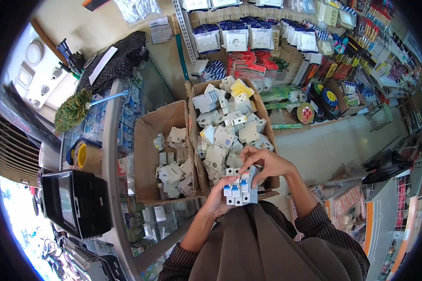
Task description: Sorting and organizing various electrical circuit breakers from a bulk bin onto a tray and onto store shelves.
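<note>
Close before my body, my left hand (218,196) grips several white miniature circuit breakers (237,191) with blue switch levers, standing side by side. From the right, my right hand (267,163) has its fingers on the top and side of the same breakers. Just beyond them stands a cardboard box (271,140) heaped with loose breakers (228,130), mostly white; a yellow one (241,87) lies near its far end. A second cardboard box (146,147) adjoins it on the left, with fewer breakers (174,172) in its right half.
At left runs a glass display counter (114,168) bearing a black plastic crate (79,203), tape rolls (86,154) and a green duster (74,110). Packaged wall sockets (235,38) hang on the far wall. Cable reels (325,98) stand at far right, and shelving (383,217) stands at near right.
</note>
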A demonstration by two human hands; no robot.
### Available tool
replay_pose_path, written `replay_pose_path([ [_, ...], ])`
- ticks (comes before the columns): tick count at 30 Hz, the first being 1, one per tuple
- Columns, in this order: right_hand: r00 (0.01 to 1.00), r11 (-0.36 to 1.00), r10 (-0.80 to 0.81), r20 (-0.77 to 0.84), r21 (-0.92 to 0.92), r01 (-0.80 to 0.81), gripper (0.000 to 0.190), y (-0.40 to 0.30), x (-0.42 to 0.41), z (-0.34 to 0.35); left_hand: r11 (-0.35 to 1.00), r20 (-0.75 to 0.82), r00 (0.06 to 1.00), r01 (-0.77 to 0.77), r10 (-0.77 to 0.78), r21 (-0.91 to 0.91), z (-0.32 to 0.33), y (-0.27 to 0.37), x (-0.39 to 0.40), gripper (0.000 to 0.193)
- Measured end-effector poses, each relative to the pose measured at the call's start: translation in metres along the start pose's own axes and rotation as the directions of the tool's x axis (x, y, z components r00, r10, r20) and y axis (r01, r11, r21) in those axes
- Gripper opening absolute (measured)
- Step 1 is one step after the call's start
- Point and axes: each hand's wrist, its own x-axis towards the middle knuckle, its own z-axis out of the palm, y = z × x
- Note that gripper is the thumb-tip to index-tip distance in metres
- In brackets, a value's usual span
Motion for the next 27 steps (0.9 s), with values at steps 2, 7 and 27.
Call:
replay_pose_path([
  [2, 0.999, 0.999, 0.048, 0.018, 0.004, -0.048, 0.049, 0.006, 0.002, -0.003, 0.999, -0.079, 0.997, 0.009, -0.013, -0.052, 0.001, 0.001, -0.002, 0.044],
  [7, 0.997, 0.994, 0.038, -0.071, -0.103, -0.045, 0.06, -0.003, 0.005, 0.005, 0.997, -0.105, 0.994, -0.027, 0.019, -0.074, -0.003, 0.002, -0.004, 0.043],
  [27, 0.909, 0.993, 0.001, -0.416, 0.107, 0.047, 0.051, 0.017, -0.01, 0.052, 0.974, -0.023, 0.973, -0.227, 0.228, 0.021, -0.008, 0.004, 0.002, 0.055],
])
